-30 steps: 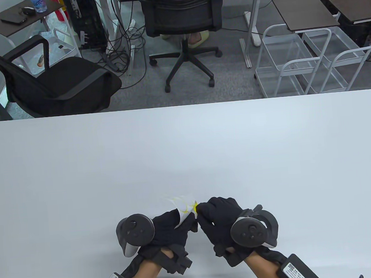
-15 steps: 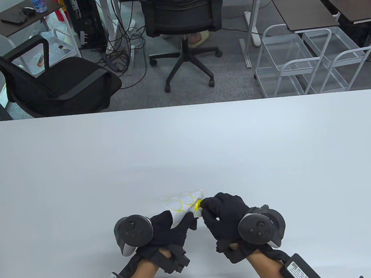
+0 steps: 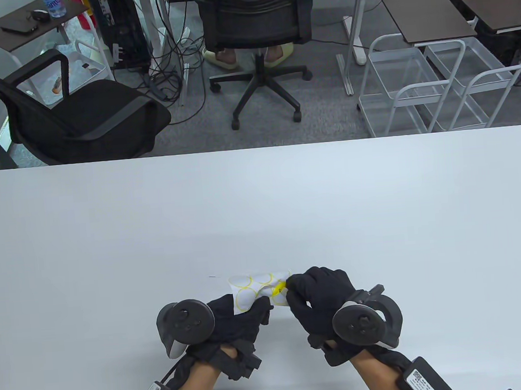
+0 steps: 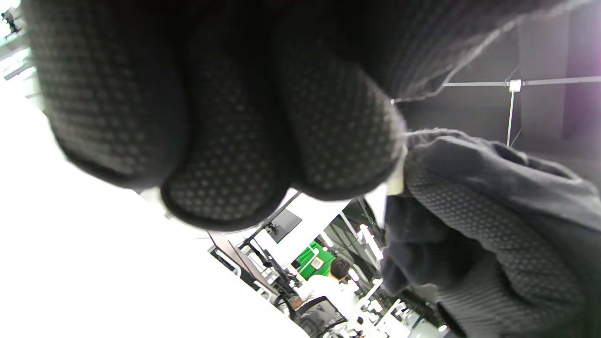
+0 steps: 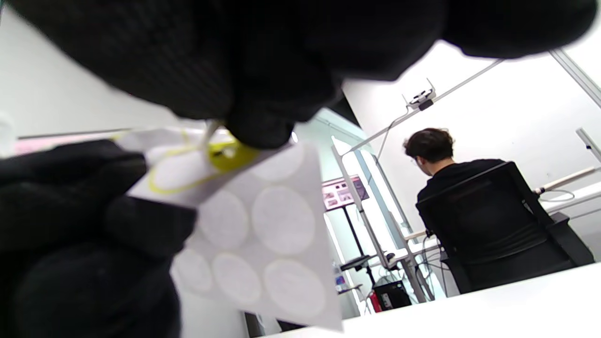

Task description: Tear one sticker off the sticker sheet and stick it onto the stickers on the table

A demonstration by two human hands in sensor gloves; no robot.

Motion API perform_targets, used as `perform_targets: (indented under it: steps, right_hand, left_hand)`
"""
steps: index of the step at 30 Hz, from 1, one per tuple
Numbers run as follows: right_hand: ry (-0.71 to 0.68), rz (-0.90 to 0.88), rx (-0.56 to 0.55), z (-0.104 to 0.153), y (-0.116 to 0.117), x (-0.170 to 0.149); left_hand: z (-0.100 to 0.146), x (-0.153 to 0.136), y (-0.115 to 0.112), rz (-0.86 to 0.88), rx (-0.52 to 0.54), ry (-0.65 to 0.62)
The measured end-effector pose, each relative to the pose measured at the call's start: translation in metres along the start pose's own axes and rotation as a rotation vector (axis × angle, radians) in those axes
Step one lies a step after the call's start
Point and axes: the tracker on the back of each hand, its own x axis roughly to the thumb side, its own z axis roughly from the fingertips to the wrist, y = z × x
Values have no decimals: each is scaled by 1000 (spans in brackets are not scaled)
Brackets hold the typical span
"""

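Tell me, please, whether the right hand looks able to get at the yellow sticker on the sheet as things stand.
Probably yes: the right hand already has its fingertips at the yellow sticker, while the left hand holds the sticker sheet above the table; nothing lies between.

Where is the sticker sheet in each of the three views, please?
Table view: sticker sheet at bottom centre, between both hands.
Left wrist view: only a white sliver shows between the fingers.
Right wrist view: left of centre, underside showing.
Shared landmark: the left hand holding it.
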Motion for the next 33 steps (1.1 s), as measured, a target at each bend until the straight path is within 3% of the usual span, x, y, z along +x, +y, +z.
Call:
perform_targets:
  steps: [7,19,26,29,33]
  right_hand:
    - [-35,67,15,0,-1,3]
    - [20,12,-72,-1,-17,-6]
    - [39,35,-87,-7,-21,-10]
    - [20,123,-30,-20,-11,-7]
    - [3,241,96,-45,19,6]
  left_hand:
    - [-3,10,-1,-162,-52,1]
    - [-3,-5,1,-161,-86,52]
    - [-2,-25,27,-79,44,139]
    - [4,-39,48,-15,188,193]
    - [14,-57,73,51,350,258]
